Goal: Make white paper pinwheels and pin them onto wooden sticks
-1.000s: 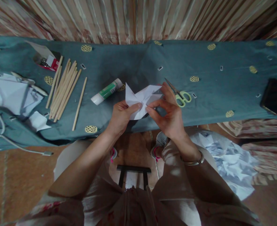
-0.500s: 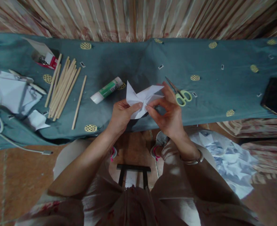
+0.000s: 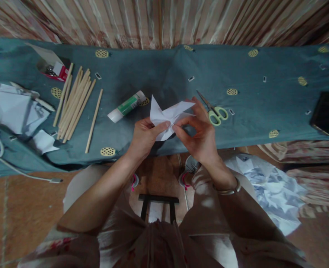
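Two hands are brought together over the near edge of the table (image 3: 265, 123), and a folded white paper shape (image 3: 168, 116) is held between them, just above the teal cloth. The left hand (image 3: 143, 139) is closed on the lower left part of the paper, its thumb pressed along the fold. The right hand (image 3: 200, 136) is pinched on the paper's middle with thumb and forefinger, while its other fingers are curled behind the right flap. The paper's pointed flaps are spread upward and to the right, like a pinwheel.

Just behind the paper, to its left, a glue stick (image 3: 127, 107) with a green label is laid on its side. To the right of the right hand, green-handled scissors (image 3: 213, 110) are laid flat, close to the fingers but apart from them. Farther left, a bundle of wooden sticks (image 3: 75, 104) is spread on the cloth, with one stick lying apart beside it. A small red and white box (image 3: 55, 69) is seen beyond the sticks, and loose white paper sheets (image 3: 10, 109) are piled at the table's left end. A dark phone (image 3: 325, 113) is placed near the right end. Crumpled paper scraps (image 3: 270, 190) are heaped on the floor at the right.
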`<state>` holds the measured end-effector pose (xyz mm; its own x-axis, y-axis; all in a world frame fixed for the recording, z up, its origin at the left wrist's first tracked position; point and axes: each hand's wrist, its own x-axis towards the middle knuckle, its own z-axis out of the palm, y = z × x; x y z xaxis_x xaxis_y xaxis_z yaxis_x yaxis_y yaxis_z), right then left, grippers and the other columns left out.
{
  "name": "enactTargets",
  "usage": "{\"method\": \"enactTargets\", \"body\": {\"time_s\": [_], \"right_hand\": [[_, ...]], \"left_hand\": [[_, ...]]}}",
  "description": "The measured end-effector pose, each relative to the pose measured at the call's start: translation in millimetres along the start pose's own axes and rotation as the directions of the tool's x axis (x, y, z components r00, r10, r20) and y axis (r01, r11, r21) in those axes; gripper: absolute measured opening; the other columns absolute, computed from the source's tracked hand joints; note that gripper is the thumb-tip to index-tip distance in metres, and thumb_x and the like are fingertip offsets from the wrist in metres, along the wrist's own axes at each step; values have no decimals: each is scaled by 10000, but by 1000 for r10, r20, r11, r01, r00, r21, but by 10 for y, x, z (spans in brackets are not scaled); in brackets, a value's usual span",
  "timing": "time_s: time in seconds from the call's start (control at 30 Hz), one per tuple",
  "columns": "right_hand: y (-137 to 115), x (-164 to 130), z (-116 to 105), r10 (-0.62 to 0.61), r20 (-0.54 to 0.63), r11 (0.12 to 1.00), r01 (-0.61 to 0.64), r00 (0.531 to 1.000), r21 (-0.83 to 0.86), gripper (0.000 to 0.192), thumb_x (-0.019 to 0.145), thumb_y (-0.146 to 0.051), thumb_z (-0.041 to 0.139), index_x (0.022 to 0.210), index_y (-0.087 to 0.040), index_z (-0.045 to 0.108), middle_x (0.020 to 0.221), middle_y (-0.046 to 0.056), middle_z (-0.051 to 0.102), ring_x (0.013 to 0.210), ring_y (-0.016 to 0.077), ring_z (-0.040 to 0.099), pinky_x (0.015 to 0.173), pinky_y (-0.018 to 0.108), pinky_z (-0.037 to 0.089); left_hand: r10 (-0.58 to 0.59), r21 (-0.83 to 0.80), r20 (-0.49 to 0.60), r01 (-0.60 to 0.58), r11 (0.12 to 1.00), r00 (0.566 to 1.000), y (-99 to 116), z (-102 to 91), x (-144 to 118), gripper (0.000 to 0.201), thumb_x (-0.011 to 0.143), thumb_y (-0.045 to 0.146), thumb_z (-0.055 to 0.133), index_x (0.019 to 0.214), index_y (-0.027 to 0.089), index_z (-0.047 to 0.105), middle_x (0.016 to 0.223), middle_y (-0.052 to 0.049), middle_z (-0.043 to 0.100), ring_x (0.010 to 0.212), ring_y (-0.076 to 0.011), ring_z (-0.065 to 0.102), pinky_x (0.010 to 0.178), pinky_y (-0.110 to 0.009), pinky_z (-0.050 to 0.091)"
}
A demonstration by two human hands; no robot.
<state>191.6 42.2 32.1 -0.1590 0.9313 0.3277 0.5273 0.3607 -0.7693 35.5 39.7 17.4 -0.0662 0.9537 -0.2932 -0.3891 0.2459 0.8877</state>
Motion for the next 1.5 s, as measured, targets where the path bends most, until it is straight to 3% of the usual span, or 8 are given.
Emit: {"method": "enactTargets", "body": {"time_s": [0.17, 0.73, 0.93, 1.07, 1.17, 1.27, 1.4, 1.5], "right_hand": [[-27, 6, -3, -9, 17, 1000, 9, 1000, -23, 71, 810, -243, 680, 746, -268, 660, 1332, 44, 583, 1421, 277, 367, 1191, 504, 301], [-5, -9, 30, 8, 2, 999, -8, 1000, 44, 74, 797, -205, 690, 775, -271, 665, 1319, 15, 594, 1433, 287, 345, 1197, 536, 274], [-81, -21, -28, -21, -27, 997, 23, 999, 78, 66, 823, -218, 665, 827, -284, 670, 1394, 16, 555, 1392, 258, 418, 1180, 474, 316], [-68, 14, -74, 98, -117, 968, -68, 988, 243, 31, 827, -248, 666, 841, -263, 689, 1325, 22, 615, 1268, 243, 553, 1122, 476, 384], [-5, 68, -84, 322, -107, 815, -218, 941, 536, 43, 802, -309, 702, 818, -270, 703, 1166, 7, 701, 1070, 201, 664, 1015, 430, 481], [55, 126, -91, 518, 66, 533, -382, 853, 755, 111, 728, -348, 768, 785, -274, 710, 974, -10, 755, 903, 155, 698, 860, 323, 556], [95, 173, -90, 588, 349, 239, -568, 730, 787, 211, 636, -366, 823, 746, -242, 692, 833, -3, 765, 792, 154, 710, 726, 277, 587], [97, 175, -76, 555, 491, 134, -655, 671, 743, 279, 633, -423, 817, 781, -225, 687, 853, 31, 774, 870, 206, 724, 731, 323, 599]], "left_hand": [[-6, 25, -14, 6, 1000, 1000, 9, 2, -14, 195, 569, 282, 851, 694, 172, 749, 721, 3, 728, 628, -122, 610, 632, -249, 467], [17, 67, -33, -14, 998, 999, -14, 8, 18, 190, 563, 306, 832, 688, 190, 749, 723, 5, 737, 628, -130, 600, 629, -253, 481], [-47, -78, 15, 48, 996, 999, 56, 21, 57, 126, 624, 250, 763, 726, 180, 733, 726, -9, 732, 701, -139, 646, 705, -260, 496], [-110, -146, 23, 113, 983, 994, 132, 50, 60, 124, 622, 231, 754, 711, 158, 708, 711, -24, 720, 743, -165, 671, 716, -276, 512], [-123, -169, 41, 128, 977, 992, 152, 68, 53, 136, 606, 238, 763, 687, 149, 702, 700, -31, 716, 724, -167, 668, 704, -278, 516], [-139, -170, 64, 148, 974, 988, 154, 78, 43, 155, 593, 247, 783, 683, 143, 711, 674, -27, 710, 670, -153, 648, 690, -273, 514], [-177, -142, 101, 191, 971, 979, 152, 76, 30, 175, 585, 256, 802, 696, 146, 724, 668, -28, 711, 638, -145, 628, 682, -277, 511], [-196, -121, 143, 213, 969, 970, 142, 67, 23, 180, 582, 257, 806, 704, 150, 728, 678, -29, 711, 655, -143, 636, 692, -274, 506]]}}
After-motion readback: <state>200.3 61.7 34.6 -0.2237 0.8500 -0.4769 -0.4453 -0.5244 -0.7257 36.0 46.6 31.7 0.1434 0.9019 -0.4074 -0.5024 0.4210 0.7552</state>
